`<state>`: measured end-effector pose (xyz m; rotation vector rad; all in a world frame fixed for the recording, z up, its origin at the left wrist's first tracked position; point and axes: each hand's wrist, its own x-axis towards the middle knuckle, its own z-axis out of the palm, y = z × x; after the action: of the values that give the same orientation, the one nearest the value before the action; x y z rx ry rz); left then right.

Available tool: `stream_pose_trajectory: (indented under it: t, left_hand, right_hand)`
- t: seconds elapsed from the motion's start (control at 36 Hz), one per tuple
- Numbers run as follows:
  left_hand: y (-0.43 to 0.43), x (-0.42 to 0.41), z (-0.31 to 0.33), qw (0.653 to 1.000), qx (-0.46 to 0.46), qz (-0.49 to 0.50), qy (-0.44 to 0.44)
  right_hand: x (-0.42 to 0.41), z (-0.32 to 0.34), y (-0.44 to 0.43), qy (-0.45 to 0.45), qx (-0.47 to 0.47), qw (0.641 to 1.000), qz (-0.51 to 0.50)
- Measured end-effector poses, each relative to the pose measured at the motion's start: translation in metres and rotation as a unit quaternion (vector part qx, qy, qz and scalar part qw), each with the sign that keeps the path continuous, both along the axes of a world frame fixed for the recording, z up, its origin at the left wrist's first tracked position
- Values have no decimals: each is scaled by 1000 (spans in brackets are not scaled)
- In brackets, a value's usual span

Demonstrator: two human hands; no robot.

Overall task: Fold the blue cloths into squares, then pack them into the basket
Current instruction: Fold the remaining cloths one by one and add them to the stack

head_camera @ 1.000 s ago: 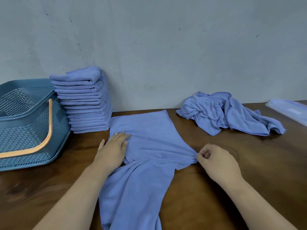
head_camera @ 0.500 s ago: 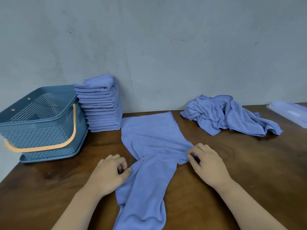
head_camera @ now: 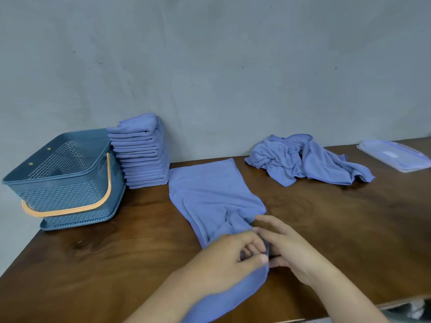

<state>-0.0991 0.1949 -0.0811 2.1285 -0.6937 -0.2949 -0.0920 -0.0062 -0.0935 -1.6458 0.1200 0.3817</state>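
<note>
Grey wall point(head_camera: 210, 66) behind, brown tabletop point(head_camera: 349, 229) before me, where 1 half-folded blue cloth point(head_camera: 210, 190) runs from the middle over the near edge, the left hand point(head_camera: 221, 259) pinching its fold, the right hand point(head_camera: 293, 252) touching it alongside, grip unclear, with the folded stack point(head_camera: 142, 152) and basket point(head_camera: 70, 190) near the far left corner

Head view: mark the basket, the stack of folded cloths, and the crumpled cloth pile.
blue basket point(head_camera: 58, 194), head view, on its perforated front wall.
stack of folded cloths point(head_camera: 142, 157), head view, mid-height on its front side.
crumpled cloth pile point(head_camera: 300, 159), head view, on its bunched centre.
</note>
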Motion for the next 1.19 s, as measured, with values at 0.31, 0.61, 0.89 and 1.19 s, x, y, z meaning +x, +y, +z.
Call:
stream_pose_trajectory:
  t: [0.31, 0.61, 0.89, 1.19]
  left_hand:
    - [79, 52, -65, 949, 137, 263, -104]
    - [74, 46, -95, 917, 221, 298, -147]
    - [78, 63, -97, 919, 192, 311, -145]
    - [93, 135, -85, 914, 120, 367, -127]
  right_hand:
    - [-24, -2, -54, -12, -265, 963, -37]
    - [-21, 19, -62, 30, -594, 800, 79]
    - [34, 9, -49, -105, -583, 802, 77]
    - [174, -10, 9, -271, -422, 855, 132]
